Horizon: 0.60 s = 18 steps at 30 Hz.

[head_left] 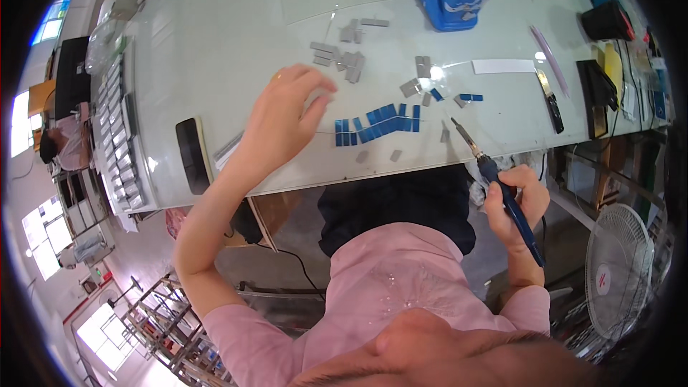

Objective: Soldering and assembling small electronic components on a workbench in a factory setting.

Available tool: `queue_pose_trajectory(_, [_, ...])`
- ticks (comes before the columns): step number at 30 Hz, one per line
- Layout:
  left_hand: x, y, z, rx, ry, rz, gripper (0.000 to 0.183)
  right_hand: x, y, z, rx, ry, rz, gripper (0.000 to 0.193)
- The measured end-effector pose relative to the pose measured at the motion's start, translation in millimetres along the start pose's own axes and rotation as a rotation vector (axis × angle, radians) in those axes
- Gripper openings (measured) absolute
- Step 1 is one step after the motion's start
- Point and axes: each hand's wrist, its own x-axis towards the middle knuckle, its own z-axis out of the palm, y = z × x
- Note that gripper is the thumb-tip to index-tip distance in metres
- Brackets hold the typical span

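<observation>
My right hand (522, 204) is closed round the dark blue handle of a soldering iron (489, 168), whose metal tip points up over the table's near edge. To the left of that tip lies a row of small blue solar cell strips (381, 122), joined by a thin wire. My left hand (290, 111) hovers at the row's left end, fingers partly bent and apart, with nothing visible in it. Beyond the hand, several grey strips (351, 63) lie in a loose group. More pieces, grey (423, 67) and blue (471, 98), are scattered right of the row.
A blue tape dispenser (448, 0) stands at the far side. To the right lie a utility knife (550, 100), a white strip (504, 66) and a purple stick (550, 61). On the left are a phone (191, 155) and a tray of pale pieces (118, 136). A fan (620, 272) stands lower right.
</observation>
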Motion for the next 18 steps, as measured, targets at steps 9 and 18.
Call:
queue_pose_trajectory(9, [-61.5, -41.7, 32.9, 0.162, 0.16, 0.053, 0.016, 31.8, -36.9, 70.0, 0.167, -0.28, -0.289, 0.021])
queue_pose_trajectory(18, [-66.4, -48.3, 40.7, 0.2, 0.2, 0.124, 0.011, 61.5, -58.6, 113.3, 0.15, -0.378, -0.223, 0.02])
